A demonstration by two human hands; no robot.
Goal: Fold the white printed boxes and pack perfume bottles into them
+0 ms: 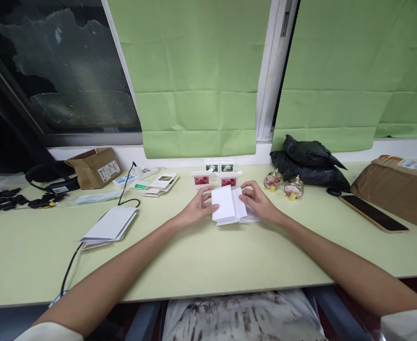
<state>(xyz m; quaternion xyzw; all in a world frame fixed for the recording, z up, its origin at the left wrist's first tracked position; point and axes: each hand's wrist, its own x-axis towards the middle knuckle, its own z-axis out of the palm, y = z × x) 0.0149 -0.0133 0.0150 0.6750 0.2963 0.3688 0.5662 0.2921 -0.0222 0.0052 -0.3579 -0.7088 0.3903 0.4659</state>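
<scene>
Between my two hands is a small white paper box [224,204], partly folded, with flaps standing out on its right side. My left hand [198,208] grips its left edge, thumb on the front face and fingers behind. On the other side my right hand [257,201] pinches a flap between thumb and fingers. Just beyond the hands stand small white boxes with red flower pictures [201,180], and behind them others with white flower pictures [227,167].
Flat white card sheets [111,223] lie at left over a black cable [69,270]. Further back are more printed cards [161,183] and an opened brown carton [96,168]. To the right are two ornate round bottles [294,188], a black plastic bag [308,163], a phone [372,213] and a large carton [396,187].
</scene>
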